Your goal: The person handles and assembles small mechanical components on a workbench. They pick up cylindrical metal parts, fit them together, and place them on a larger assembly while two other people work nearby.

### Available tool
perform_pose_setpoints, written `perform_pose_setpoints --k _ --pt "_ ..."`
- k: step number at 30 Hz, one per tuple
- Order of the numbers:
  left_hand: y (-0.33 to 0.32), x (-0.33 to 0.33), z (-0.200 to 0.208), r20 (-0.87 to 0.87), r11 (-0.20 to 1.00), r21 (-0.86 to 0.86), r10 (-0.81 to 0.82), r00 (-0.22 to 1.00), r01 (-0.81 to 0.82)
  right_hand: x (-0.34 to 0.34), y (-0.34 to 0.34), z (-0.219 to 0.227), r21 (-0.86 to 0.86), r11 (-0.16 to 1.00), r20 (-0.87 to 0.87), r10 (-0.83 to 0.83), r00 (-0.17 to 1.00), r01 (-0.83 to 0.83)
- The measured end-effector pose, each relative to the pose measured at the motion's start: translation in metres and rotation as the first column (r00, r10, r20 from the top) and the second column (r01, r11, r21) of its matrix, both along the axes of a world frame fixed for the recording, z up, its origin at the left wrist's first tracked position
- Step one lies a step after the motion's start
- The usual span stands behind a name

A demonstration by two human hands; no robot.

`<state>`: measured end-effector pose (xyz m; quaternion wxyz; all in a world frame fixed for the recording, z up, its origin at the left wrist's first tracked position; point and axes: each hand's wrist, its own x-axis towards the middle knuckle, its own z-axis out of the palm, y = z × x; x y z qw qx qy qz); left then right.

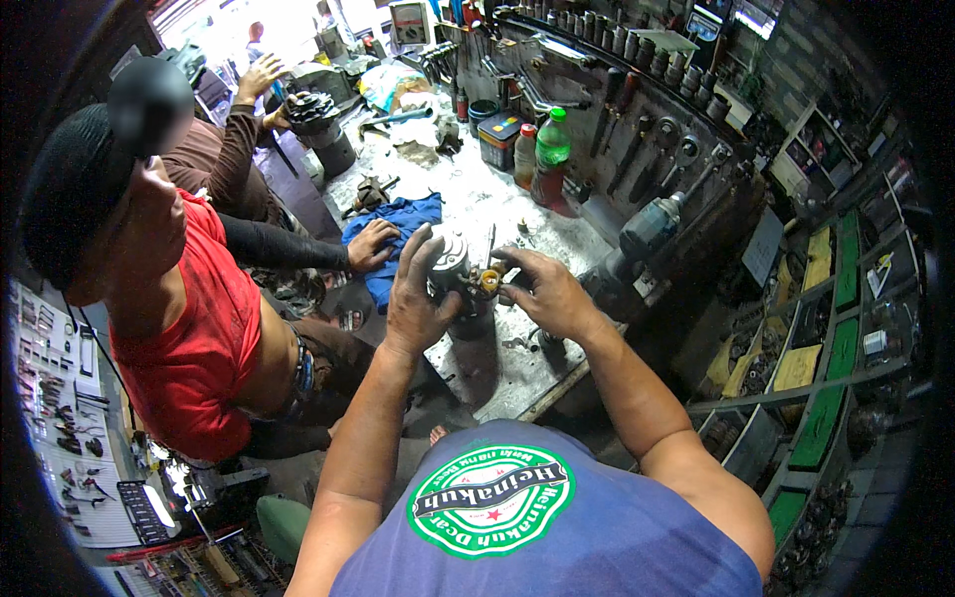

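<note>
A metal motor housing with a rounded silver end stands upright near the bench's front edge. Curved around its left side, my left hand steadies it with thumb and fingers. On the housing's right side sits a small yellow ring-shaped part. My right hand is closed beside this ring, thumb and index finger bent toward each other; what lies between them is too small to make out. A blue cloth lies left of the housing, under a co-worker's hand.
The worn metal bench carries a green-capped bottle, a red-capped bottle, a dark box and a power tool. A co-worker in a red shirt stands close at left. Parts shelves line the right.
</note>
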<state>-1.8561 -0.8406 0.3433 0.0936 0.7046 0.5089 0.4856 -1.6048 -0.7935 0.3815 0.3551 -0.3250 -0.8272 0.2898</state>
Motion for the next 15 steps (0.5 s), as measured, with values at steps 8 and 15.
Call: perform_pose_setpoints --k 8,15 --pt "-0.001 0.003 0.000 0.022 1.000 -0.005 0.015 1.000 -0.015 -0.001 0.005 0.011 0.056 0.998 0.060 0.036 0.998 -0.039" --pt "0.000 0.001 -0.002 0.034 1.000 -0.020 0.003 0.999 -0.003 0.030 0.024 -0.020 -0.079 0.985 0.005 -0.152 0.988 0.152"
